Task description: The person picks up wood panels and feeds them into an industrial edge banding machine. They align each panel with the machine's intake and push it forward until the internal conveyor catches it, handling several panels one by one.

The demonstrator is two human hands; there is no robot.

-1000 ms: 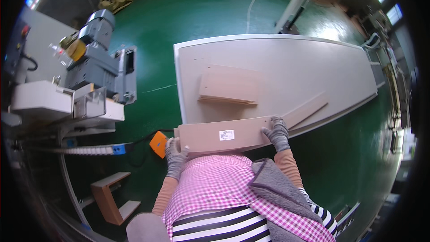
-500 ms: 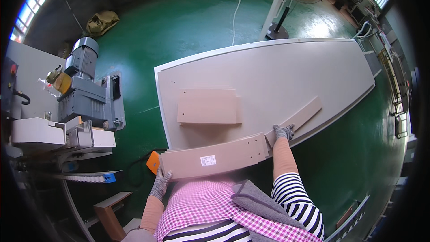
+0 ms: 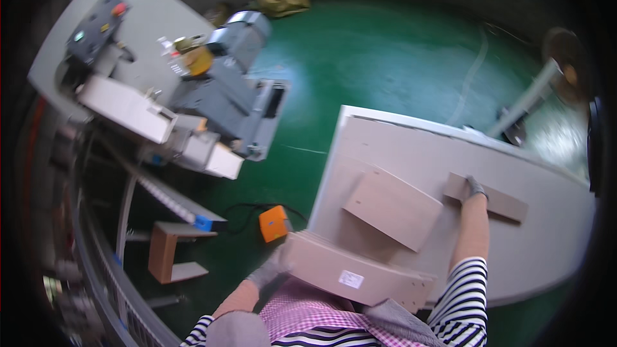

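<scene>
My left hand [image 3: 270,270], in a grey glove and blurred, is closed on the left end of a stack of long beige panels [image 3: 321,268]. A white label [image 3: 351,279] and small holes show on the top panel, which lies along the table's near edge against my apron. My gloved right hand [image 3: 475,187] reaches over the table and grips a narrow beige panel [image 3: 504,205] near its left end, fingers over the far edge. Left of that panel, a second stack of shorter, wider beige panels [image 3: 393,209] rests on the tabletop, apart from both hands.
A large pale tabletop [image 3: 546,244] carries the panels. To the left stand a grey motor machine [image 3: 222,99] and a control box with a red button [image 3: 96,29]. An orange pedal [image 3: 275,223] with a black cable lies on the green floor. A fan [image 3: 565,67] stands behind the table.
The view has swung left. My right hand has shifted the narrow panel from beside the long stack's right end to farther across the table. My left hand stays at the long stack's left end.
</scene>
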